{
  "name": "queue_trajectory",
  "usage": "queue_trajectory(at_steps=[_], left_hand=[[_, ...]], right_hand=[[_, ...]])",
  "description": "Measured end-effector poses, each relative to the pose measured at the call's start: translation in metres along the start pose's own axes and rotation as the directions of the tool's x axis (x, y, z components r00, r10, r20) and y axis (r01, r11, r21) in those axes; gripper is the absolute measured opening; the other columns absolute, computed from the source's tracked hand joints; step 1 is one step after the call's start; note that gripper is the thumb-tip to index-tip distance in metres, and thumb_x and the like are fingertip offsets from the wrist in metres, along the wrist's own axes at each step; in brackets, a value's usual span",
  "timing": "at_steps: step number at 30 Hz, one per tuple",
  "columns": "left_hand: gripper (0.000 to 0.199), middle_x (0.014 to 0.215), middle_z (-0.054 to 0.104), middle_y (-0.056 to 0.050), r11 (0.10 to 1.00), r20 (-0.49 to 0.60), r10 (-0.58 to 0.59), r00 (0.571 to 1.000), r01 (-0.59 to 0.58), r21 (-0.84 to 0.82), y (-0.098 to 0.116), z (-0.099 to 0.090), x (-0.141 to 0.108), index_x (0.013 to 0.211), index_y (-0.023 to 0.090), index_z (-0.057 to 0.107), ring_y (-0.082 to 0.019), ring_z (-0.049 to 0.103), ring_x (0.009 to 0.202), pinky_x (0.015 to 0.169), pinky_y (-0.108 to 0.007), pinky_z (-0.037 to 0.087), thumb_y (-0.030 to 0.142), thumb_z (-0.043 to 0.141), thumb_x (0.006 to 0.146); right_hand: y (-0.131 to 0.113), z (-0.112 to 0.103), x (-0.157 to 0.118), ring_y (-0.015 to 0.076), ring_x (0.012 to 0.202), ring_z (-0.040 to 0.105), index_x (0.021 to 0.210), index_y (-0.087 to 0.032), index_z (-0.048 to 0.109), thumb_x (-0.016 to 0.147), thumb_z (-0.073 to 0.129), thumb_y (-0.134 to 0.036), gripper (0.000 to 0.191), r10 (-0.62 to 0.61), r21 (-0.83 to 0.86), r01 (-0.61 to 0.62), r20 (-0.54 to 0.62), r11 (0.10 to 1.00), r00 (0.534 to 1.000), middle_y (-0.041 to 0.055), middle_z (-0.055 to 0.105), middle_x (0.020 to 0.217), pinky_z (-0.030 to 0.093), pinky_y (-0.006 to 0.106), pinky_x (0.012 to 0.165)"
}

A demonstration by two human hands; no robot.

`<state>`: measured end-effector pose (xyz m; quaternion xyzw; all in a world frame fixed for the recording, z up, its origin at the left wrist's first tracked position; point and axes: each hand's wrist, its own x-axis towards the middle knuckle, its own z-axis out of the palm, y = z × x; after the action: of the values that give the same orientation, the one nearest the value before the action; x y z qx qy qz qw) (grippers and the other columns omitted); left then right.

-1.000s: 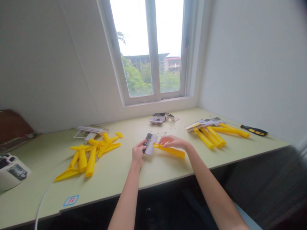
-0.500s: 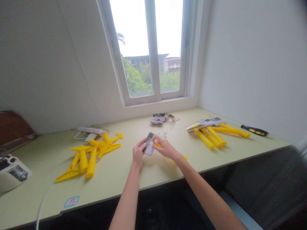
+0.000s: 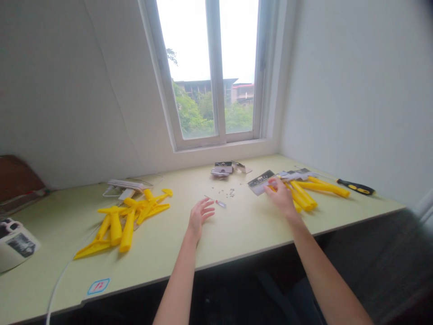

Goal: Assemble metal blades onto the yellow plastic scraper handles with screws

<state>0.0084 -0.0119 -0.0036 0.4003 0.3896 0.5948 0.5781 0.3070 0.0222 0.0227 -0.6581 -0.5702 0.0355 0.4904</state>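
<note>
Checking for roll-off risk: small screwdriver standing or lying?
Lying: the small screwdriver stretches along the desk, just beyond the open left hand.

Daylight glares white through the window (image 3: 214, 74), while the dim lower-right corner blurs.

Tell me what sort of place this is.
Likely an indoor workbench or small assembly corner: a pale table beneath a window, yellow plastic parts piled at left, and a black-and-yellow screwdriver at right.

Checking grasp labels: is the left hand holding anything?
No, the left hand is open, and the small screwdriver near it lies on the table.
</note>
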Motion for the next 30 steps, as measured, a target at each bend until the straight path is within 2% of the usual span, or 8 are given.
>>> queue_trajectory(at_steps=[3,6,8,14,18,23,28,30], left_hand=[[0.033,0.103,0.063,-0.015,1.0,0.001,0.008,1.0,-0.008,0.018,-0.001,0.001,-0.001,0.101,0.012,0.059,-0.018,0.062,0.077,0.073,-0.032,0.048,0.027,0.054,0.073],[0.032,0.101,0.063,-0.015,0.999,0.0,0.011,1.0,-0.011,0.036,-0.001,0.002,-0.001,0.1,0.012,0.06,-0.017,0.061,0.075,0.073,-0.032,0.048,0.025,0.055,0.071],[0.032,0.1,0.064,-0.015,0.999,-0.002,0.012,1.0,-0.012,0.044,-0.002,0.003,-0.001,0.1,0.011,0.06,-0.016,0.061,0.075,0.072,-0.031,0.048,0.023,0.055,0.071],[0.032,0.099,0.064,-0.015,0.997,0.005,0.015,1.0,-0.016,0.072,-0.003,0.003,-0.001,0.1,0.01,0.06,-0.015,0.061,0.074,0.072,-0.03,0.048,0.024,0.054,0.071],[0.031,0.098,0.064,-0.014,0.995,0.008,0.019,1.0,-0.019,0.094,-0.004,0.003,0.0,0.1,0.01,0.059,-0.015,0.06,0.073,0.071,-0.029,0.048,0.023,0.053,0.071],[0.031,0.097,0.064,-0.014,0.993,-0.003,0.024,1.0,-0.023,0.112,-0.004,0.003,-0.001,0.098,0.01,0.06,-0.014,0.061,0.073,0.072,-0.03,0.048,0.021,0.054,0.071],[0.03,0.095,0.065,-0.014,0.993,-0.012,0.024,1.0,-0.022,0.119,-0.004,0.002,-0.001,0.097,0.011,0.061,-0.015,0.061,0.073,0.073,-0.031,0.048,0.021,0.054,0.07],[0.029,0.095,0.065,-0.014,0.992,-0.015,0.022,1.0,-0.02,0.121,-0.004,0.002,-0.001,0.097,0.011,0.061,-0.014,0.061,0.073,0.073,-0.031,0.048,0.02,0.054,0.07]], right_hand=[[0.011,-0.016,-0.002,0.0178,0.065,0.056,0.093,-0.019,0.052,0.07,0.052,-0.036,0.028,0.029,-0.013,-0.03,-0.008,0.999,1.0,0.0055,0.061,0.078,0.042,0.029,0.061],[0.019,-0.021,0.001,0.0167,0.061,0.055,0.09,-0.018,0.052,0.069,0.053,-0.03,0.025,0.091,-0.109,-0.072,0.178,0.991,0.98,0.0042,0.06,0.072,0.04,0.027,0.057],[0.022,-0.016,0.008,0.0173,0.064,0.056,0.089,-0.018,0.053,0.067,0.054,-0.025,0.023,0.111,-0.191,-0.068,0.229,0.979,0.967,0.0048,0.061,0.074,0.04,0.026,0.058],[0.02,0.013,0.047,0.0209,0.077,0.057,0.099,-0.014,0.052,0.07,0.05,-0.02,0.03,0.229,-0.359,-0.179,0.1,0.916,0.968,0.0098,0.061,0.083,0.04,0.027,0.065],[0.022,0.022,0.062,0.0228,0.085,0.057,0.101,-0.013,0.053,0.071,0.048,-0.018,0.031,0.251,-0.419,-0.169,0.15,0.892,0.956,0.0121,0.061,0.09,0.041,0.029,0.071],[0.023,0.027,0.063,0.0277,0.092,0.057,0.106,-0.016,0.054,0.074,0.045,-0.02,0.033,0.298,-0.507,-0.164,0.195,0.846,0.934,0.0148,0.06,0.098,0.042,0.035,0.073],[0.025,0.028,0.065,0.0295,0.094,0.056,0.105,-0.015,0.056,0.079,0.039,-0.014,0.032,0.292,-0.616,-0.092,0.232,0.782,0.928,0.0174,0.06,0.1,0.043,0.037,0.072],[0.03,0.025,0.067,0.0298,0.094,0.056,0.103,-0.014,0.058,0.081,0.034,-0.012,0.032,0.253,-0.661,-0.045,0.222,0.749,0.942,0.0183,0.059,0.1,0.043,0.036,0.07]])
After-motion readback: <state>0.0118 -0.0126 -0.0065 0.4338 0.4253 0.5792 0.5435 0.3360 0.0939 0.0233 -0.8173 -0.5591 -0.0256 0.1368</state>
